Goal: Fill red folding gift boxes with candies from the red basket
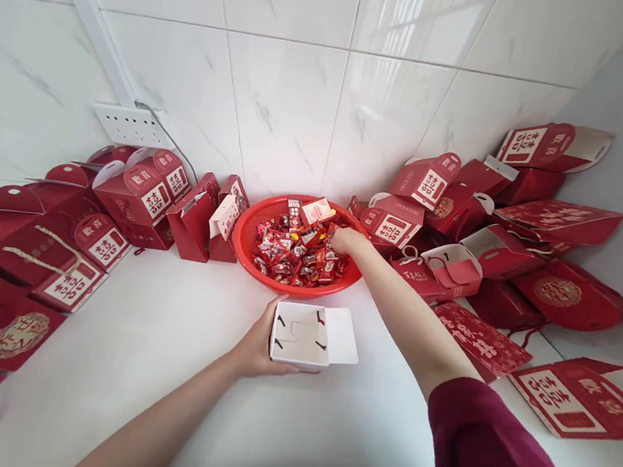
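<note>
My left hand point(260, 338) is wrapped round the left side of a small gift box point(300, 331) on the table. The box is open at the top, white inside, with dark marks near its corners and a white flap point(343, 336) folded out to the right. My right hand point(347, 242) reaches into a red plastic basket point(294, 289) at its right side. Its fingers are curled down among the wrapped candies point(295, 254); their tips, and whatever they pinch, are hidden. A pale pink card or packet point(318, 210) lies on the candies at the back.
Red gift boxes point(148, 189) are stacked along the left, and more red boxes point(391, 224) crowd the right. Two upright red bags point(194, 220) stand left of the basket. A tiled wall point(280, 110) with a socket strip point(127, 122) closes off the back.
</note>
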The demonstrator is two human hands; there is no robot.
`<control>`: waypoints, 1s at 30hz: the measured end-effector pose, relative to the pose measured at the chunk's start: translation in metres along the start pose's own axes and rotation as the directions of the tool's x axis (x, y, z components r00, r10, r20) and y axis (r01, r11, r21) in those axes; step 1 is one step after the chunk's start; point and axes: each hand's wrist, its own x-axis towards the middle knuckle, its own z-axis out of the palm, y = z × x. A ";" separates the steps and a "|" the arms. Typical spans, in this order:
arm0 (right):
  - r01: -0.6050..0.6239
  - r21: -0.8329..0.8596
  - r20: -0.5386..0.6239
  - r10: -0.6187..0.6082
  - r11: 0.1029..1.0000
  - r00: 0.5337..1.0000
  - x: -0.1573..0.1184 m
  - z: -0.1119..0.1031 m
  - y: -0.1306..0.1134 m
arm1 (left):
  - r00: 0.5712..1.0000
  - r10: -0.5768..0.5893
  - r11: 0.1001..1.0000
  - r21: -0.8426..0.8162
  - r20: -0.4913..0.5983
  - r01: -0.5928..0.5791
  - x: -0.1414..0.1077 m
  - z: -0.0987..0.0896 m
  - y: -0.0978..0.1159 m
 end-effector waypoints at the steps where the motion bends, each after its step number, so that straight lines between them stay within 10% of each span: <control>1: 0.012 0.015 0.044 -0.013 1.000 0.999 0.007 0.002 -0.002 | 1.000 -0.005 1.000 0.022 0.000 0.005 -0.002 -0.002 0.001; 7: 0.148 0.225 0.178 -0.190 0.963 0.966 0.020 0.011 0.005 | 0.998 -0.057 0.985 0.165 -0.015 0.058 -0.008 -0.010 0.008; 15: 0.373 0.619 -0.044 -0.443 0.691 0.895 -0.031 0.014 0.023 | 0.994 -0.111 0.978 0.174 -0.020 0.113 -0.008 -0.011 0.008; 18: 0.388 0.760 -0.174 -0.413 0.521 0.894 -0.049 0.025 0.021 | 0.992 -0.120 0.971 0.204 -0.023 0.123 -0.008 -0.012 0.008; 30: 0.355 0.853 -0.348 -0.090 0.383 0.933 -0.053 0.039 0.027 | 0.989 -0.147 0.970 0.196 -0.011 0.147 -0.009 -0.012 0.011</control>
